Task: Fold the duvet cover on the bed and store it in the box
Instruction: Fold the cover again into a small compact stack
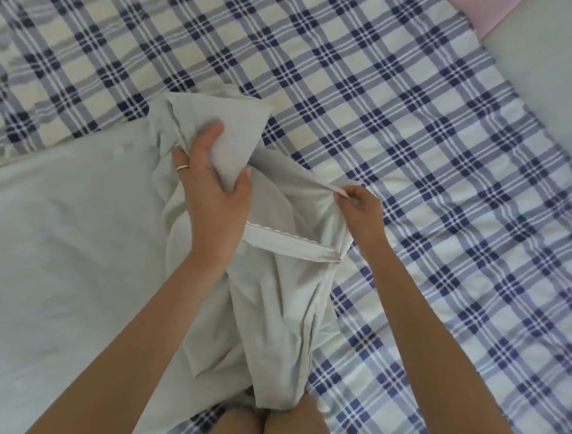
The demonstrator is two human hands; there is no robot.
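Left hand (212, 183) grips bunched duvet cover (280, 312); right hand (358, 210) pinches hem; risk: loose cloth slips, corners misalign, fold skews

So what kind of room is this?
Probably a bedroom. A blue-and-white checked cloth bed sheet is spread wide, the left hand and right hand hold a pale grey fabric duvet cover over it, and grey and pink padded panels, maybe a headboard, border it.
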